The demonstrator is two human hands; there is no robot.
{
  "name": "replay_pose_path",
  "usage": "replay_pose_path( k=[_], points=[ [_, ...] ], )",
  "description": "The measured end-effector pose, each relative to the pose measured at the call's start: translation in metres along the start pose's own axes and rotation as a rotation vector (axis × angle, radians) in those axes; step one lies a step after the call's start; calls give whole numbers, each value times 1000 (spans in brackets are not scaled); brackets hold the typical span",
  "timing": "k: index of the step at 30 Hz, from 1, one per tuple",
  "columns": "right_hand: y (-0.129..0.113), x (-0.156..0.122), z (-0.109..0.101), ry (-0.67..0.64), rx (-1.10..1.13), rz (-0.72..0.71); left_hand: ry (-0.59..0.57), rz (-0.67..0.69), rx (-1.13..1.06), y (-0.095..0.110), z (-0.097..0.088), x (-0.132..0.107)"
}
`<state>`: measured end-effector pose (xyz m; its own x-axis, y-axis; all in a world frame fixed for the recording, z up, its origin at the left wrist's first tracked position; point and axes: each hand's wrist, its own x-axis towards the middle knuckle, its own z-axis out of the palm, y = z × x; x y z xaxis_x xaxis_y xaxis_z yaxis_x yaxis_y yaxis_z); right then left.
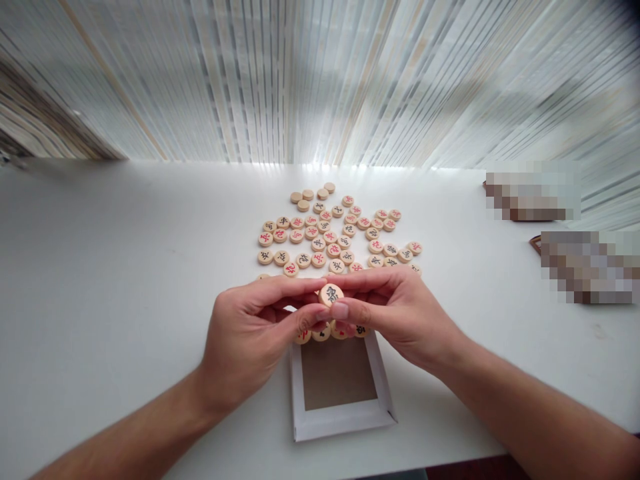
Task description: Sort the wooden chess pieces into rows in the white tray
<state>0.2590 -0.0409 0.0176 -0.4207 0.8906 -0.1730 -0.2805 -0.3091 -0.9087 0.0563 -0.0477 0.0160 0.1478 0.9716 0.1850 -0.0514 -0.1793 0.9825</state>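
Between the fingertips of both hands is a round wooden Chinese chess piece (331, 294) with a black character, tilted toward me. My left hand (255, 327) pinches it from the left, and my right hand (395, 310) grips it from the right, thumb on its near edge. Just below, a shallow white cardboard box (340, 419) with a brown bottom lies on the table. A row of chess pieces (302, 335) with red and black characters sits at the box's far end, partly hidden by my fingers.
Many loose chess pieces (319, 244) are spread over the white table (150, 267) beyond my hands, a few plain side up (303, 206) at the back. Two blurred-out framed objects (525, 200) stand at the right. A striped curtain (275, 80) hangs behind the table.
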Motion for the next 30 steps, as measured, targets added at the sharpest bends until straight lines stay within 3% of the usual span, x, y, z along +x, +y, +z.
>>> replay_pose_path(
  k=[6,15,24,30],
  points=[
    [-1,0,2,25,-23,-7,1,-17,54,-1,-1,-1],
    [-1,-2,2,67,-124,4,-92,152,225,1,0,-2],
    [-5,-3,1,41,-240,-61,-130,91,184,-7,-3,-4],
    [-5,-3,-1,3,-184,-83,-120,54,133,-11,-6,-5]
  ],
)
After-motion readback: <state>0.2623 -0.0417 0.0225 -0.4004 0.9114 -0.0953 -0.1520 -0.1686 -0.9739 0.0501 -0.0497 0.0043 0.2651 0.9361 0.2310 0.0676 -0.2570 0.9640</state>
